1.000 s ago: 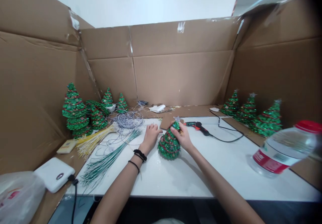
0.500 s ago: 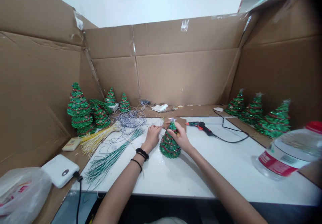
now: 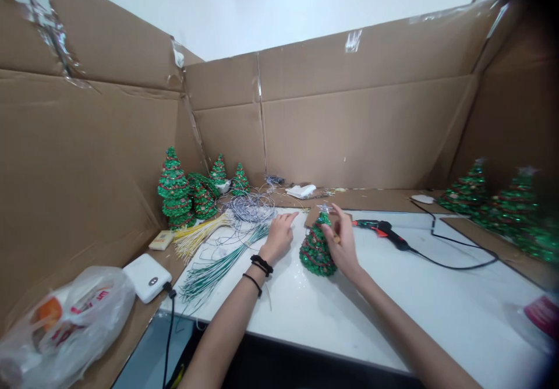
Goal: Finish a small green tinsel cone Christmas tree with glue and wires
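On the white board, the green beaded tree with red garland (image 3: 318,253) stands upright; right hand (image 3: 345,250) beside it, thumb and index spread, left hand (image 3: 279,239) pointing its index. I'd steady the lower tiers, avoiding the star (image 3: 324,208).

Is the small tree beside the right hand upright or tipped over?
Upright: the tree stands base down, its star on top.

We have bare white board (image 3: 301,319) nearer us than our left fingers (image 3: 290,219); green wires (image 3: 213,272) block their left, the little tree (image 3: 318,252) their right.
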A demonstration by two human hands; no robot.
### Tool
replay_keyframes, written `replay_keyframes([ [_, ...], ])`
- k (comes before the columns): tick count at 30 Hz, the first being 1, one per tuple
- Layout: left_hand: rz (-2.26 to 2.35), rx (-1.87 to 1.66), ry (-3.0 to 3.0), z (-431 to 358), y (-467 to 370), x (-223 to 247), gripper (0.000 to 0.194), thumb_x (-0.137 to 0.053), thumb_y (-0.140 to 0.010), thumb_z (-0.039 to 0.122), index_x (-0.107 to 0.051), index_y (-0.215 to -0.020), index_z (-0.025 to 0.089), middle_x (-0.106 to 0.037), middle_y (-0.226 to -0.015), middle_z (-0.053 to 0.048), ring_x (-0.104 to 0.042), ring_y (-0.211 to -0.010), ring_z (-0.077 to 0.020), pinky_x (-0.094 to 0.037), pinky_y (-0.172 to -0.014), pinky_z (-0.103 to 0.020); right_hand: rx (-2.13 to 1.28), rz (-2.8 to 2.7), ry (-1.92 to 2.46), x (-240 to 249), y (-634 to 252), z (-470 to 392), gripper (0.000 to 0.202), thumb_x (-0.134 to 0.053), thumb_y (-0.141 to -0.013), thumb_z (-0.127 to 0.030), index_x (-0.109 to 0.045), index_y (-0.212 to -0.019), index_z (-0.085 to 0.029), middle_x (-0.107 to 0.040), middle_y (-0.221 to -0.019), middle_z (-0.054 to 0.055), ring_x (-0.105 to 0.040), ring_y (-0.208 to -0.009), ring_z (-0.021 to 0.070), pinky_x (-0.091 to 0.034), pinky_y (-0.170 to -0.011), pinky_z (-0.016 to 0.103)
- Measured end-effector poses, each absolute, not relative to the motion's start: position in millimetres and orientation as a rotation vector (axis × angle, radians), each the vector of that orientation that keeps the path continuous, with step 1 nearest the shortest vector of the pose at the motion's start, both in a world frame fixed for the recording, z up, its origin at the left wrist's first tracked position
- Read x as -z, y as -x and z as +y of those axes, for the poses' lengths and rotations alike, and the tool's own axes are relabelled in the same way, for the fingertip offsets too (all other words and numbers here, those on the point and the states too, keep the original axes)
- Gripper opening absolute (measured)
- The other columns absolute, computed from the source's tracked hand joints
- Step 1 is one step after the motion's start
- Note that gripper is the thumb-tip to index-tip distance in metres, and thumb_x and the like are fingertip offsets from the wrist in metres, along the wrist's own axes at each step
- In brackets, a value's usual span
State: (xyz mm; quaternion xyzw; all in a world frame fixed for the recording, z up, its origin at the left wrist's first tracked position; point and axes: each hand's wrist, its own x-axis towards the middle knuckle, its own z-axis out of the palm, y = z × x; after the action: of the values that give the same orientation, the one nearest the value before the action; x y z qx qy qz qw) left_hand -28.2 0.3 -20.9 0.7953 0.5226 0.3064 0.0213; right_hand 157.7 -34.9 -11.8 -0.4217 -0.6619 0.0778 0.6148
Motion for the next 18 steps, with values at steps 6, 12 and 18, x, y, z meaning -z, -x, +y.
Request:
replay_keyframes([
  [6,1.775,-1.158,-2.245,8.0,96.6,6.5,0.041,-0.035,-0.081,0.003,-0.067,-0.102,0.016,-0.069,-0.101,-0.006,-0.059,-0.099,-0.0180,-0.045,-0.093,-0.032,0.207,-1.700,0.556,8.2,-145.8,-67.6,0.025,-0.042,-0.092,-0.028,-0.048,-0.068,-0.023,-0.057,-0.072,0.006,-0.051,-0.068,0.0194,-0.040,-0.065,0.036],
  [12,1.952,-1.224,-2.027,0.6,133.5,19.4,0.038,-0.035,-0.079,0.005,-0.068,-0.095,0.015,-0.071,-0.093,-0.007,-0.063,-0.090,-0.0185,-0.047,-0.085,-0.031,0.138,-2.365,0.125,30.5,-89.3,-113.3,0.022,-0.035,-0.094,-0.021,-0.057,-0.093,-0.019,-0.055,-0.060,0.002,-0.047,-0.055,0.0157,-0.030,-0.054,0.030],
  [18,2.024,-1.173,-1.986,1.9,129.0,25.0,0.036,-0.037,-0.081,0.006,-0.069,-0.093,0.018,-0.072,-0.094,-0.004,-0.062,-0.094,-0.0182,-0.046,-0.087,-0.030,-0.132,-2.681,0.457,43.4,-77.4,-119.8,0.016,-0.058,-0.080,-0.034,-0.056,-0.085,-0.019,-0.061,-0.063,0.002,-0.052,-0.056,0.0145,-0.032,-0.056,0.027],
])
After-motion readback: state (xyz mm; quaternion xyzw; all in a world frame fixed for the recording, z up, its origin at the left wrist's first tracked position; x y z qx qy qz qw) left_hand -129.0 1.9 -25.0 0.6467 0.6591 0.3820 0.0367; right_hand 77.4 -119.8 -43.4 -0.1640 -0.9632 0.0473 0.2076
